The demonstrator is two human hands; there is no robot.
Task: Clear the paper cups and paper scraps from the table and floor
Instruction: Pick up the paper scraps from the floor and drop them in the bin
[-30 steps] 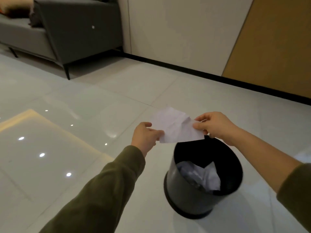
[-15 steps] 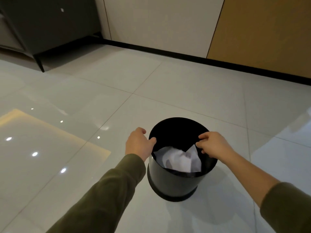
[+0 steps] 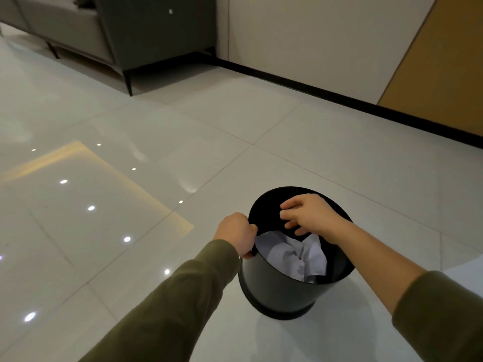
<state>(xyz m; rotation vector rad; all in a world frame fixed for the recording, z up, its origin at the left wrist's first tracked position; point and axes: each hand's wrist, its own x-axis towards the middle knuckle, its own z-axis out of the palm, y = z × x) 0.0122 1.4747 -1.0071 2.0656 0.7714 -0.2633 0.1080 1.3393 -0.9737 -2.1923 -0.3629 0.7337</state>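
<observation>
Olive-green long sleeves, the right ending mid-forearm.

The wastebasket was black, the crumpled paper inside white, the sleeves olive green, the floor tiles glossy pale grey.

Dim, warm indoor light on a glossy floor.
We see the floor tiles mirror small white ceiling spots and a warm yellow band at left, with a pale glare streak near the middle. Soft shadow pools under the sofa and spreads faintly beside the bin, whose inner wall goes almost black around the greyish paper. The baseboard tilts with the wide lens. We find the whole frame slightly soft, the right hand most of all at its fingertips.
</observation>
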